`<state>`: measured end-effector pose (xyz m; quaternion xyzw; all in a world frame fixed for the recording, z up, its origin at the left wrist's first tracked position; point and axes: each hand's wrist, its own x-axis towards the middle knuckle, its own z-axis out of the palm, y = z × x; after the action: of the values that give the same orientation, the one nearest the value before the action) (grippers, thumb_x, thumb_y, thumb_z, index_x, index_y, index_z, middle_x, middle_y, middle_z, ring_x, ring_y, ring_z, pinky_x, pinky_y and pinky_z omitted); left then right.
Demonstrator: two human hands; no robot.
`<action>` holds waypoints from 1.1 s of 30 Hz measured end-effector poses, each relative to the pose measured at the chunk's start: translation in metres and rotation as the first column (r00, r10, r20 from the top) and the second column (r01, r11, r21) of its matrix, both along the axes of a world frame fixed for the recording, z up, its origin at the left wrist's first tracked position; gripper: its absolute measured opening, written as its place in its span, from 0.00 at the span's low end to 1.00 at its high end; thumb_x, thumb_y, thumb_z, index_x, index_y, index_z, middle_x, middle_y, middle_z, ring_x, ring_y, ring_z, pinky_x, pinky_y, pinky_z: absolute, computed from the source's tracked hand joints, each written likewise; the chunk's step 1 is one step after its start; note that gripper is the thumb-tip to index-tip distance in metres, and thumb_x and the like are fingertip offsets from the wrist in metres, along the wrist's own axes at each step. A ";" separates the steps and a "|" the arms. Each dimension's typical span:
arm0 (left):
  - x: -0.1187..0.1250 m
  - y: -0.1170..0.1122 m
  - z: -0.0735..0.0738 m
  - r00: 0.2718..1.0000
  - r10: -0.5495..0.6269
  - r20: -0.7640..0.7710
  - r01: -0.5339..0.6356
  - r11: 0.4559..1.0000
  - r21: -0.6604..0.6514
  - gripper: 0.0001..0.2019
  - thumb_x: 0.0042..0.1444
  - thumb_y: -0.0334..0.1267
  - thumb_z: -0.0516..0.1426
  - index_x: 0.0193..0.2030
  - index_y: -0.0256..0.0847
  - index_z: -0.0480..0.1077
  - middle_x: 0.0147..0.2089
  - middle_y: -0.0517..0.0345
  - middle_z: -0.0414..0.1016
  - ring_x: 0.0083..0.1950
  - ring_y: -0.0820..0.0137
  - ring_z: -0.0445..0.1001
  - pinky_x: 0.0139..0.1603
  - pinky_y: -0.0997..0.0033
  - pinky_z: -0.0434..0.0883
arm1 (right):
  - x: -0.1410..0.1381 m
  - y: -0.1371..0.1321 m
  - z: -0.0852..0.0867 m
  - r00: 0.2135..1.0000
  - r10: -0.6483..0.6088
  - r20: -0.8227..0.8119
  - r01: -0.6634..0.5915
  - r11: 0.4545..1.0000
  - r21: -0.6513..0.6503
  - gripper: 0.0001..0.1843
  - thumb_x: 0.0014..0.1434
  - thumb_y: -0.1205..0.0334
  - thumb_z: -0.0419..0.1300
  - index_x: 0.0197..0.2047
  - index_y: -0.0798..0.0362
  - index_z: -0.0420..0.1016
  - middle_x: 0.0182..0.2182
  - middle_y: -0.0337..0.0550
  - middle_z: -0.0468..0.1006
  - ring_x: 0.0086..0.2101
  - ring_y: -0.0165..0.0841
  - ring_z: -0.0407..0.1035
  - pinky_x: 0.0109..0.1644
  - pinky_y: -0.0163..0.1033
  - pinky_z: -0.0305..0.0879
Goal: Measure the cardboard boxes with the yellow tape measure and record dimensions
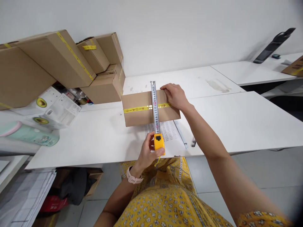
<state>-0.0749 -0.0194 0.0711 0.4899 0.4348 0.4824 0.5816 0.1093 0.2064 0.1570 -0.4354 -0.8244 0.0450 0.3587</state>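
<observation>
Left hand (147, 153) gripping tape measure (159, 145), right hand (175, 95) pinching carton (138, 118), sheet (169, 134) partly covered, stacked boxes (101, 90) at left.

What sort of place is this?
Probably a packing or shipping workspace, judging by the stacked cardboard boxes, the yellow tape measure lying across a taped box, and the printed sheet on the white table.
</observation>
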 end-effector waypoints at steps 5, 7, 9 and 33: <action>0.010 -0.006 -0.007 0.998 -0.037 0.048 0.040 0.997 -0.063 0.33 0.49 0.50 0.72 0.59 0.50 0.65 0.57 0.50 0.72 0.45 0.64 0.76 0.45 0.62 0.77 | -0.002 -0.003 -0.001 0.999 -0.006 0.031 0.005 0.999 0.040 0.26 0.71 0.64 0.43 0.67 0.41 0.67 0.48 0.47 0.81 0.49 0.48 0.70 0.55 0.54 0.61; 0.012 -0.009 -0.010 0.997 -0.036 0.062 0.041 0.996 -0.077 0.34 0.48 0.50 0.72 0.59 0.50 0.65 0.57 0.50 0.72 0.45 0.63 0.76 0.45 0.61 0.77 | -0.002 -0.003 -0.002 0.999 -0.005 0.046 0.002 0.998 0.066 0.27 0.71 0.63 0.43 0.69 0.39 0.64 0.47 0.47 0.80 0.47 0.47 0.69 0.53 0.53 0.61; 0.013 -0.010 -0.013 0.996 -0.035 0.077 0.041 0.996 -0.081 0.35 0.47 0.50 0.73 0.59 0.50 0.65 0.57 0.50 0.73 0.46 0.63 0.76 0.45 0.62 0.76 | -0.002 -0.001 -0.003 0.998 -0.001 0.066 -0.004 0.997 0.081 0.28 0.71 0.63 0.43 0.69 0.38 0.65 0.46 0.48 0.78 0.45 0.46 0.67 0.52 0.52 0.60; 0.034 -0.007 -0.039 0.991 -0.033 -0.132 0.026 0.998 -0.055 0.40 0.47 0.46 0.72 0.64 0.45 0.61 0.54 0.50 0.77 0.47 0.65 0.76 0.44 0.66 0.75 | -0.002 0.004 -0.014 0.997 0.003 0.083 -0.011 0.995 0.099 0.26 0.72 0.65 0.45 0.64 0.36 0.76 0.48 0.48 0.76 0.45 0.44 0.62 0.52 0.51 0.54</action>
<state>-0.0405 -0.0266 0.0325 0.5116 0.4781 0.4283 0.5712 0.1070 0.2103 0.1435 -0.4157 -0.8412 -0.0128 0.3455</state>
